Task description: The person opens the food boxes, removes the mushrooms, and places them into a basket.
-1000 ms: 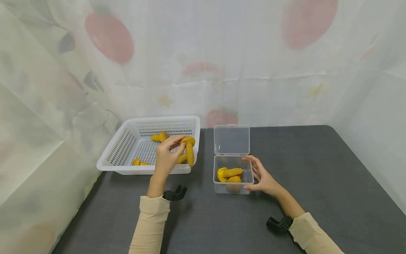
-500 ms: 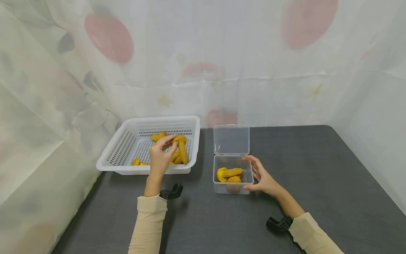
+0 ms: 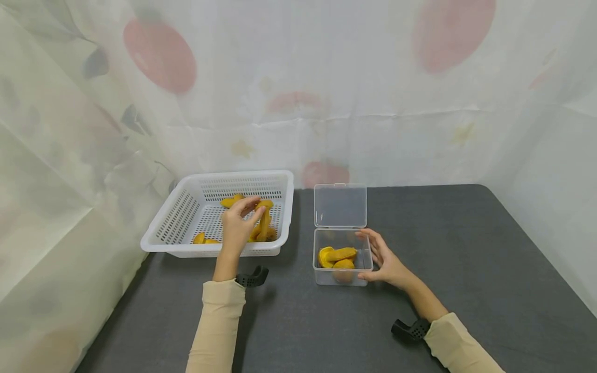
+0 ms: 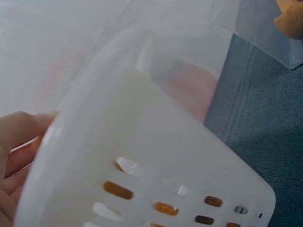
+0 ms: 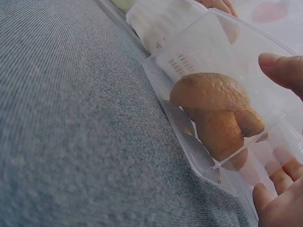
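Note:
Over the right part of a white slotted basket [image 3: 160, 247], my left hand [image 3: 236, 228] pinches a yellow-brown mushroom [image 3: 265, 223] by its cap, the stalk pointing down. In the left wrist view the basket's wall [image 4: 156, 127] covers most of what that hand [image 4: 21, 137] holds. More mushrooms [image 3: 231, 201] lie in the basket. A hinged clear plastic box [image 3: 326, 277] stands to the right with its lid [image 3: 340, 206] raised. Inside it lie mushrooms [image 3: 338, 255], one with its cap [image 5: 210, 92] against the wall. My right hand [image 3: 384, 261] holds the box's right side between thumb and fingers.
Both containers stand on a dark grey cloth-covered table [image 3: 448, 243]. A pale printed curtain [image 3: 392, 145] hangs right behind its back edge, and another sheet [image 3: 70, 207] closes off the left side. Each wrist wears a black camera mount [image 3: 252, 277].
My left hand first moved left over the basket with the mushroom, then shifted slightly; the stalk now hangs straighter down. My right hand and the clear box have stayed in place.

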A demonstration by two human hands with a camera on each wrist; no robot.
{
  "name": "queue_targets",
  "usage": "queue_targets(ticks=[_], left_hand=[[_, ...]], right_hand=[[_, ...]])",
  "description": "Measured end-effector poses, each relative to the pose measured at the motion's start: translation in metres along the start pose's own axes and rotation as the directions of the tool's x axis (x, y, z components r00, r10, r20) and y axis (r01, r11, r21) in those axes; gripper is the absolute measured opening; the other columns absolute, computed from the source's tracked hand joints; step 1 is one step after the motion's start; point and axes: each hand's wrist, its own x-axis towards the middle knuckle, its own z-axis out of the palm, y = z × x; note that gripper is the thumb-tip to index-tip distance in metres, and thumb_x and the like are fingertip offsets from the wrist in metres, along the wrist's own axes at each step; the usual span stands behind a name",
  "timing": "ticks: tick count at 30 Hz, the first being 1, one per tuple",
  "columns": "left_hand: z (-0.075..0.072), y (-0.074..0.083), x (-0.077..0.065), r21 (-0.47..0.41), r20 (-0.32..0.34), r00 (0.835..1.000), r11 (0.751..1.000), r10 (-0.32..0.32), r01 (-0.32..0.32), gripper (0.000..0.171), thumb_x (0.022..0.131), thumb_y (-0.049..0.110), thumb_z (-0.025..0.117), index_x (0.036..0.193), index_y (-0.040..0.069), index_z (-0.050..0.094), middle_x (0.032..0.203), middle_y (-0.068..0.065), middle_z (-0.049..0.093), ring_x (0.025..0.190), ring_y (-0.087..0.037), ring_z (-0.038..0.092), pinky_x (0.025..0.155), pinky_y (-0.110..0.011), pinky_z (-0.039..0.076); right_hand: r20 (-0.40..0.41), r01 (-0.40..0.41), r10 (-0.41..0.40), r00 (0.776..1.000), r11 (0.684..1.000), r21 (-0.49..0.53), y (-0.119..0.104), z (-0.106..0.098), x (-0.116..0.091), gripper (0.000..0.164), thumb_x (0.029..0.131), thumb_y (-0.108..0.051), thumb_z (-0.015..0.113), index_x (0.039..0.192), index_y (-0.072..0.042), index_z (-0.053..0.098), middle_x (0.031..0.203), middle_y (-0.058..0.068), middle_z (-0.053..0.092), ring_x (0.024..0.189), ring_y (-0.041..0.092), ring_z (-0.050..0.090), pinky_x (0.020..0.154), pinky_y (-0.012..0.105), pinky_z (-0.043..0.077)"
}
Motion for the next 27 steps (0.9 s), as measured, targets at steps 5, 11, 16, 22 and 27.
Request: queue_targets(ticks=[5, 11, 16, 22, 27], left_hand=[[0.001, -0.002, -0.003, -0.004, 0.01, 1.0, 1.0, -0.025, 0.025, 0.029, 0.084, 0.007, 0.073, 0.111, -0.002, 0.07, 0.109, -0.021, 0.071, 0.102, -0.034, 0.069, 0.09, -0.037, 0.057], [0.001, 0.015, -0.007, -0.003, -0.006, 1.0, 1.0, 0.022, -0.022, 0.023, 0.084, 0.0, 0.071, 0.106, -0.007, 0.07, 0.103, -0.027, 0.071, 0.096, -0.038, 0.069, 0.085, -0.045, 0.059], [-0.001, 0.04, -0.009, -0.008, 0.006, 0.998, 0.998, 0.057, -0.057, 0.021, 0.082, -0.008, 0.068, 0.103, -0.013, 0.068, 0.1, -0.031, 0.07, 0.091, -0.042, 0.069, 0.082, -0.049, 0.058], [0.007, 0.027, -0.011, -0.039, 0.016, 0.992, 0.992, 0.122, -0.122, 0.021, 0.079, -0.011, 0.07, 0.099, -0.015, 0.068, 0.095, -0.031, 0.071, 0.086, -0.042, 0.07, 0.078, -0.049, 0.059], [0.011, 0.024, -0.014, -0.053, 0.049, 0.992, 0.992, 0.115, -0.112, 0.02, 0.08, -0.004, 0.073, 0.1, -0.007, 0.072, 0.096, -0.023, 0.073, 0.086, -0.034, 0.071, 0.079, -0.042, 0.061]], right_hand=[[0.003, 0.001, -0.001, 1.0, 1.0, 0.007, 0.001, 0.0, 0.0, 0.101, 0.076, 0.003, 0.077, 0.152, -0.002, 0.01, 0.154, 0.033, 0.013, 0.141, -0.016, 0.02, 0.111, 0.0, 0.021], [0.004, 0.004, -0.004, 1.0, 1.0, 0.008, 0.001, -0.001, 0.0, 0.101, 0.076, 0.003, 0.077, 0.152, -0.003, 0.011, 0.154, 0.033, 0.013, 0.142, -0.015, 0.02, 0.111, -0.001, 0.02], [0.003, 0.005, -0.005, 1.0, 1.0, 0.015, 0.002, -0.001, 0.0, 0.101, 0.076, 0.003, 0.077, 0.152, -0.003, 0.011, 0.153, 0.035, 0.013, 0.141, -0.015, 0.021, 0.111, -0.001, 0.02], [0.004, -0.002, 0.002, 1.0, 1.0, 0.018, 0.002, -0.002, 0.001, 0.101, 0.076, 0.003, 0.077, 0.152, -0.003, 0.011, 0.153, 0.035, 0.013, 0.141, -0.014, 0.021, 0.111, -0.001, 0.02], [0.0, -0.015, 0.015, 1.0, 1.0, 0.019, 0.002, -0.001, 0.001, 0.101, 0.076, 0.002, 0.077, 0.152, -0.005, 0.011, 0.154, 0.033, 0.013, 0.141, -0.015, 0.021, 0.111, -0.001, 0.02]])
